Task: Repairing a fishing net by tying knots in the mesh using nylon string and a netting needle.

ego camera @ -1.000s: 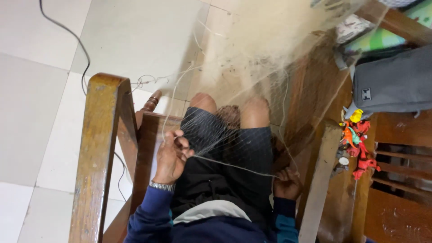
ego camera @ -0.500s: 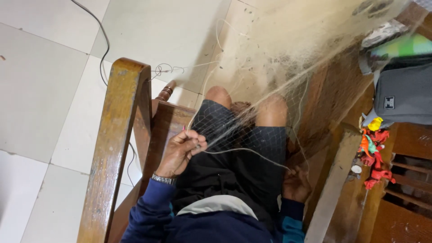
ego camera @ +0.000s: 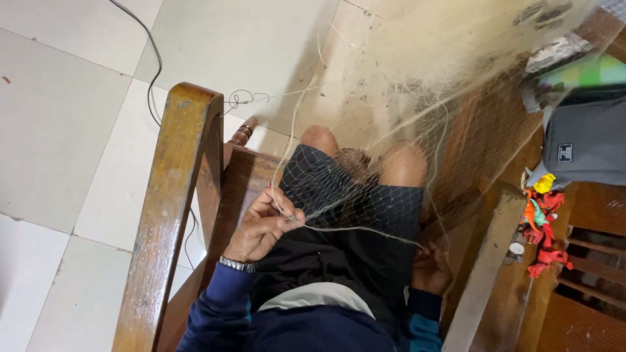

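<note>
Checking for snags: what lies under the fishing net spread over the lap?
Under the fishing net show black shorts, two bare knees and tiled floor. Feet are hidden.

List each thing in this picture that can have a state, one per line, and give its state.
Left hand: closed, pinching the net's cord.
Right hand: low beside the thigh, on the cord; grip unclear.
Fishing net: spread over the knees, bunched on the floor.
Cord: stretched between both hands.
Wooden chair: upright, occupied.
Grey bag: appears closed, hanging at right.
Black cable: loose on the tiles.
</note>
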